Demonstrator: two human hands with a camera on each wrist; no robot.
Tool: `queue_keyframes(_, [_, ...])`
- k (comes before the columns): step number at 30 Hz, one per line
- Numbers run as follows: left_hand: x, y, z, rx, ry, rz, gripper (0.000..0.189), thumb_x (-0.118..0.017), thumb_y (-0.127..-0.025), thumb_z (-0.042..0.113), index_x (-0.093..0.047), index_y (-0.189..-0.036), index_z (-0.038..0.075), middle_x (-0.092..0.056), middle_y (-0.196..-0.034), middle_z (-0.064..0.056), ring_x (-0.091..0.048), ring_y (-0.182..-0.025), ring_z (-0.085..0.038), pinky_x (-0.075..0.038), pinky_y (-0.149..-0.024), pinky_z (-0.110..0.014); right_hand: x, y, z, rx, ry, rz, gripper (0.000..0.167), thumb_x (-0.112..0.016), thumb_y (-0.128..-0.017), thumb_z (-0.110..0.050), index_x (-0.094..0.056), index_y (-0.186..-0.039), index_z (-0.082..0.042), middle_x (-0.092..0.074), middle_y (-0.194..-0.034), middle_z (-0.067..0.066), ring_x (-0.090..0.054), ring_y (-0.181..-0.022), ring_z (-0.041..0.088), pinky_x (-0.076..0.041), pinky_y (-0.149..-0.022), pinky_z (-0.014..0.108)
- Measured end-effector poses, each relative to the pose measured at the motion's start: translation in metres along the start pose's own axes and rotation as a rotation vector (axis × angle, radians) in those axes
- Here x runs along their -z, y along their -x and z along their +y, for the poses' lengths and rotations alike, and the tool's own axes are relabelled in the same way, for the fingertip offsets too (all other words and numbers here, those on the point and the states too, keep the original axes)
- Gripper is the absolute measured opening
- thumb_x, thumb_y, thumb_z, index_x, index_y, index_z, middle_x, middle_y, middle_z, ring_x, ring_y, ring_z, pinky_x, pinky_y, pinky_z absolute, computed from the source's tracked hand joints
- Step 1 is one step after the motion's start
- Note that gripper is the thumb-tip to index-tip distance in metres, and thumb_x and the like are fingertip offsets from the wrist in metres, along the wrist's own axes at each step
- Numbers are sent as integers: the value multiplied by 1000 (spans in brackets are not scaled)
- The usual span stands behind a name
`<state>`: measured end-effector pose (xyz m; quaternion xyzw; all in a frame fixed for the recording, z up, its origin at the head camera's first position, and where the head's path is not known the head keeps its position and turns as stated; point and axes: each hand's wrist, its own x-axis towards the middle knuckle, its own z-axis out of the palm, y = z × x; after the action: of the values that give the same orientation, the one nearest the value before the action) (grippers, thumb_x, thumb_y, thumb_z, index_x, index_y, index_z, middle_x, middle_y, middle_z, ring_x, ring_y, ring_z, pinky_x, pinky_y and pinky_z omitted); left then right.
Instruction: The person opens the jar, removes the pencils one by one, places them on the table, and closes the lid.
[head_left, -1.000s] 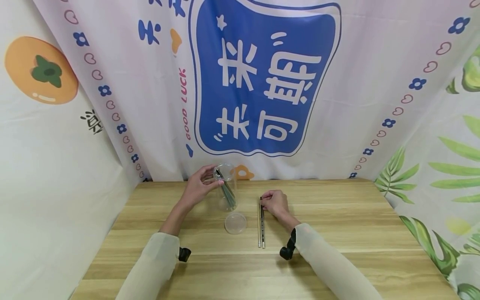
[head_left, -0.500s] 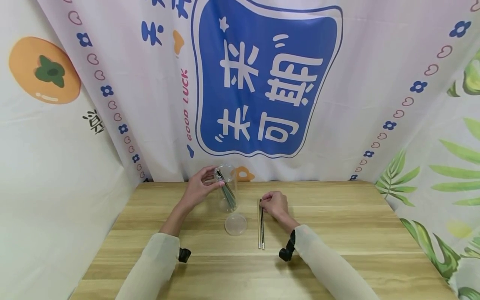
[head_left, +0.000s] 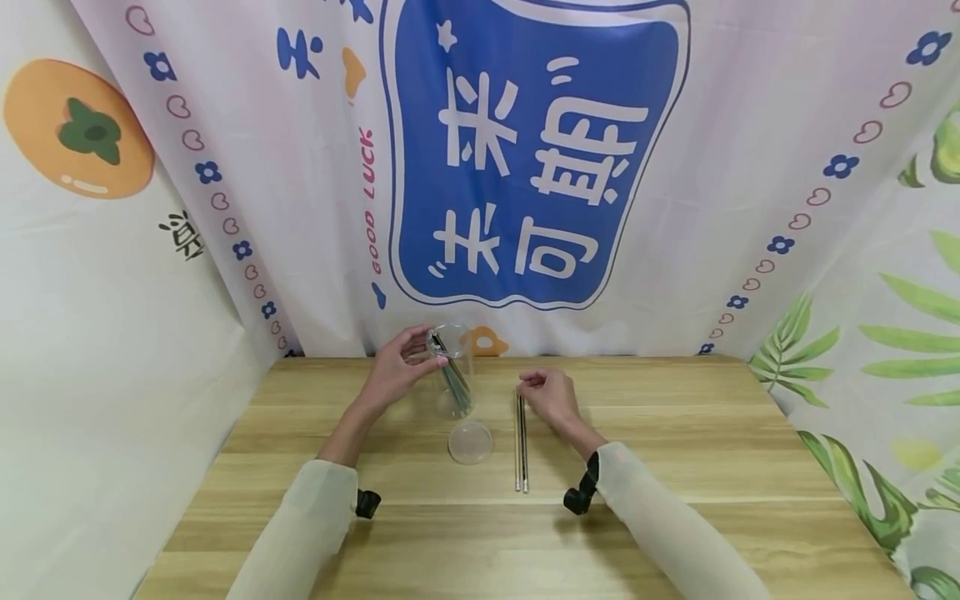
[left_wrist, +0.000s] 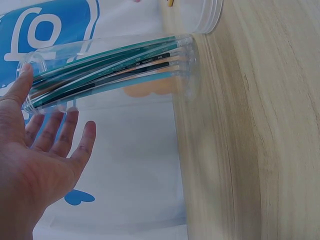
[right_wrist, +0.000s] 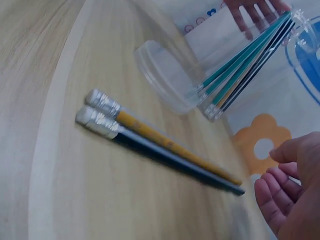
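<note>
A tall clear jar (head_left: 463, 367) stands at the table's back, holding several green and dark pencils (left_wrist: 110, 70) that lean inside it, eraser ends down. My left hand (head_left: 397, 371) grips the jar by its rim, thumb on one side and fingers on the other. On the wood lie two pencils side by side, a yellow one (right_wrist: 160, 142) and a black one (right_wrist: 165, 159), with their eraser ends toward me. Just past their far ends is my right hand (head_left: 551, 396), fingers loosely bent and holding nothing in the right wrist view.
A round clear lid (head_left: 470, 442) lies on the wooden table (head_left: 450, 542) in front of the jar, left of the two pencils. Behind the table's back edge hangs a printed cloth (head_left: 337, 275). Patterned cloth also covers both sides.
My right hand has come off the black pencil's far end and shifted slightly away from me. The two pencils lie closer together at that end. My left hand stays on the jar.
</note>
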<state>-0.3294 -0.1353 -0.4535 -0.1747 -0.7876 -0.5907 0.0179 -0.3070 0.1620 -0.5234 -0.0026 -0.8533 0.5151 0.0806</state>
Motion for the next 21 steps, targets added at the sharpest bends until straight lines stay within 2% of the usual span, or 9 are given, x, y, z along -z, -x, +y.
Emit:
queue_keyframes(4, [0,0,0,1,2,-4,69,-86,-91,15,-54,-151,3,-61,-147,-24,-62,-133,-39,-55,-110,-43,1,0,-12,82,-13,-4,20,-80,-91,-6,-79,-109,2,-78,-95,7,-72,-87,19,-63,-79,28])
queue_keyframes(10, [1,1,2,0,6,-9,70,-86,-91,14,-53,-151,3,-60,-147,-24,-61,-134,-39,-55,-110,-43,3,0,-30,195,-37,-16,13,-82,-90,-4,-80,-103,-3,-79,-94,7,-71,-86,19,-60,-73,21])
queue_keyframes(16, [1,1,2,-8,7,-7,69,-86,-91,12,-53,-151,2,-60,-147,-25,-61,-134,-40,-55,-110,-44,7,-2,-48,290,-57,-61,11,-82,-91,-4,-81,-102,-5,-80,-96,7,-74,-88,20,-64,-77,27])
queue_keyframes(21, [1,1,2,-16,6,-14,69,-85,-92,10,-52,-152,-1,-59,-147,-26,-60,-136,-41,-54,-111,-45,11,-4,-63,342,-64,-100,14,-81,-94,-6,-79,-107,-1,-80,-100,8,-76,-89,19,-65,-79,29])
